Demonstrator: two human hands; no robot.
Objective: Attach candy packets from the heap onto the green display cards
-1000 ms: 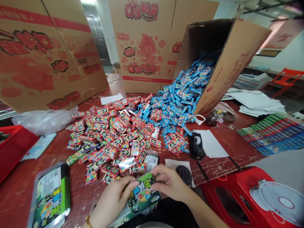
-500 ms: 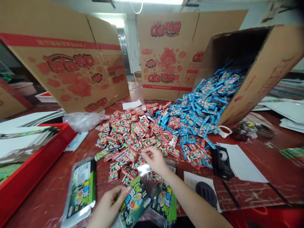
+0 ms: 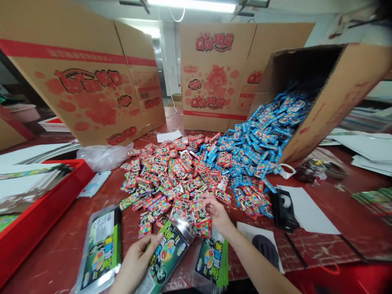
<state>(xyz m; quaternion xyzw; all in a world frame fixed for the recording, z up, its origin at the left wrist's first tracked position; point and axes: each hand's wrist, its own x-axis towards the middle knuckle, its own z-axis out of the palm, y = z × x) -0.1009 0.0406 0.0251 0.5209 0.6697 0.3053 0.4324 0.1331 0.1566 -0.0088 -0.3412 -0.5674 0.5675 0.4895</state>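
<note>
My left hand grips a green-and-black printed plastic pouch between thumb and fingers. The pouch tilts up to the right, with its clear top end towards the heap. My right hand is at the near edge of a heap of small red candy packets, its fingers curled at some red packets. How many it holds is hidden. Below that hand, more green-and-black pouches lie on the table. Another stack of such pouches in clear plastic lies left of my left hand.
Blue packets spill from a tipped carton at right. Two printed cartons stand behind. A red tray is at left. At right are a black tape dispenser, a small cup and paper.
My right hand has moved right and slightly down, from a pinch above the heap to red packets at its near edge. The left hand's pouch has shifted slightly left, its clear end showing more.
</note>
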